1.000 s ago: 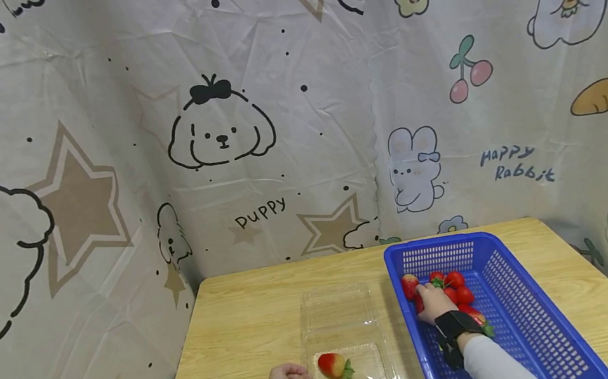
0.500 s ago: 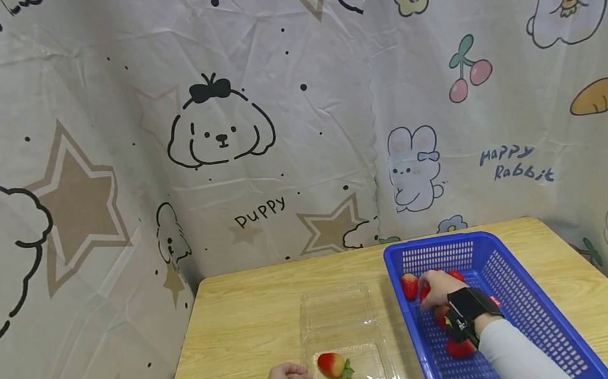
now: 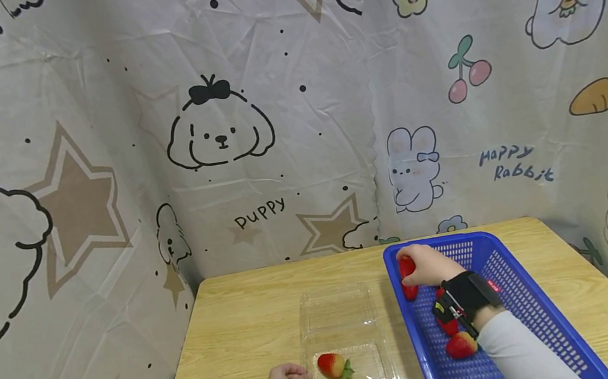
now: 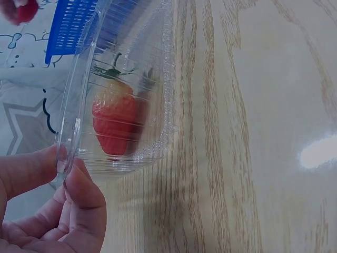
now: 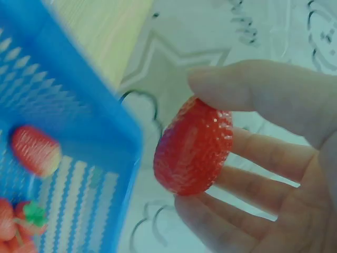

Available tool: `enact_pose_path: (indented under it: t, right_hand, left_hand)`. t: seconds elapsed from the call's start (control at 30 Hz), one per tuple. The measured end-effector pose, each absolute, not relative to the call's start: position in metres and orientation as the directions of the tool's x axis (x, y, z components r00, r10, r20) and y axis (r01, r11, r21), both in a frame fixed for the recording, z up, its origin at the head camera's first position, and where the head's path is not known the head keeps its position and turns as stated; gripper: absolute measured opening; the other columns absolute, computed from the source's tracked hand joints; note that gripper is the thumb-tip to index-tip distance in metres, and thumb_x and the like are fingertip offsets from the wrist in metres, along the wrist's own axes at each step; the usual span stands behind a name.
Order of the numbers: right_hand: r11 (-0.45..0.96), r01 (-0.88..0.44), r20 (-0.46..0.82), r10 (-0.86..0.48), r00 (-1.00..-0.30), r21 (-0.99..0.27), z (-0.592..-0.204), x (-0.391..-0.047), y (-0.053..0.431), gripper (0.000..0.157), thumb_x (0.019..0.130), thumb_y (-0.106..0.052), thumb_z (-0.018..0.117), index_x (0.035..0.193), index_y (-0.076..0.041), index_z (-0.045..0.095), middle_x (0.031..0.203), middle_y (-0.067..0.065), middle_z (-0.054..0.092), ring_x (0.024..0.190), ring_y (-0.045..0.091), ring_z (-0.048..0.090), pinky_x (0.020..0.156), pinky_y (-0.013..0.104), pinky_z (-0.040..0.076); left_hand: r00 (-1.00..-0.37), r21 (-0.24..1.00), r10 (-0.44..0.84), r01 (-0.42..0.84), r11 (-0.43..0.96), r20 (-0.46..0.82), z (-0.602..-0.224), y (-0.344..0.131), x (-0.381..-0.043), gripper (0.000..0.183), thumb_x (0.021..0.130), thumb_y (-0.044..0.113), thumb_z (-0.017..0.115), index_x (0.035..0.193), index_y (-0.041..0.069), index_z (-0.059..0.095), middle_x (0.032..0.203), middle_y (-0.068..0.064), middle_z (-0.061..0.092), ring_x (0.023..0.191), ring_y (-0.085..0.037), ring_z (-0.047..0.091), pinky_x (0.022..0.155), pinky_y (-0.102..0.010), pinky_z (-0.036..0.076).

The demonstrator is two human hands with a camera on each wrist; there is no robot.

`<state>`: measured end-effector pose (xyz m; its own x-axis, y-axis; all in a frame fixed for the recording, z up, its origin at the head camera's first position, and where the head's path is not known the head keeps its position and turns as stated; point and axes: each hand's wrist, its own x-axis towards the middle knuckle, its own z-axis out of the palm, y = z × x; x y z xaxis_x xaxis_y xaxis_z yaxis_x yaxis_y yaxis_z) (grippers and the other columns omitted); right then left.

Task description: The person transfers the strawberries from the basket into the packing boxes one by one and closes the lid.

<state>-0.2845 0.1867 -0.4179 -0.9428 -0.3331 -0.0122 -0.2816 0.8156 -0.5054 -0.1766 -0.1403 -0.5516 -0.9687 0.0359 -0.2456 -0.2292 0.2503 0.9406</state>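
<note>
Strawberry lifted, right hand above the basket

Just changed: my right hand was down among the fruit half a second ago; now it's up by the far left corner, thumb and fingertips pinching the strawberry, other fingers loosely spread. I judge the pick-up done, the set-down not.

Containers: clear box sits on the table, lid folded open away from me, one red-and-yellow strawberry in the near half. My left hand pinches the box's edge. Basket: corner strawberry, red bunch with green top near it, nearer strawberries partly hidden.
</note>
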Motion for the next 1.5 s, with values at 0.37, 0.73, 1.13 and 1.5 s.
enact_pose_path:
  t: [0.37, 0.73, 1.13, 1.5]
  right_hand:
    - [0.666, -0.598, 0.164, -0.596, -0.786, -0.447, -0.412, -0.262, 0.134, 0.045, 0.072, -0.006, 0.074, 0.113, 0.000, 0.057, 0.102, 0.010, 0.059, 0.089, 0.021, 0.057, 0.072, 0.031, 0.051]
    - [0.588, -0.712, 0.098, -0.741, -0.665, -0.384, -0.442, -0.248, 0.093, 0.044, 0.070, -0.007, 0.074, 0.111, -0.006, 0.058, 0.109, 0.009, 0.057, 0.093, 0.021, 0.056, 0.071, 0.023, 0.050]
    - [0.606, -0.745, -0.069, -0.786, -0.614, -0.278, -0.480, -0.244, 0.063, 0.045, 0.061, -0.007, 0.078, 0.103, -0.009, 0.063, 0.098, -0.001, 0.059, 0.081, 0.007, 0.053, 0.068, 0.016, 0.044]
    - [0.661, -0.723, -0.136, -0.750, -0.647, -0.202, -0.507, -0.238, 0.053, 0.040, 0.054, -0.005, 0.080, 0.086, -0.020, 0.063, 0.078, -0.013, 0.052, 0.067, 0.002, 0.047, 0.056, 0.017, 0.039]
  left_hand:
    - [-0.965, 0.934, 0.020, -0.248, 0.258, -0.261, -0.551, -0.139, -0.176, 0.012, 0.081, -0.002, 0.061, 0.087, -0.012, 0.057, 0.064, -0.001, 0.054, 0.054, -0.007, 0.052, 0.050, -0.021, 0.046]
    - [-0.967, 0.940, 0.027, -0.239, 0.242, -0.253, -0.549, -0.139, -0.175, 0.015, 0.082, -0.002, 0.061, 0.089, -0.014, 0.056, 0.065, -0.001, 0.055, 0.054, -0.007, 0.052, 0.050, -0.022, 0.047]
    - [-0.970, 0.950, 0.029, -0.230, 0.212, -0.242, -0.550, -0.140, -0.174, 0.012, 0.081, -0.004, 0.061, 0.085, -0.013, 0.056, 0.061, 0.001, 0.052, 0.051, -0.006, 0.051, 0.048, -0.019, 0.045]
    - [-0.974, 0.957, 0.034, -0.214, 0.197, -0.225, -0.551, -0.140, -0.174, 0.012, 0.080, -0.004, 0.061, 0.085, -0.014, 0.055, 0.062, 0.001, 0.052, 0.051, -0.006, 0.050, 0.048, -0.019, 0.045]
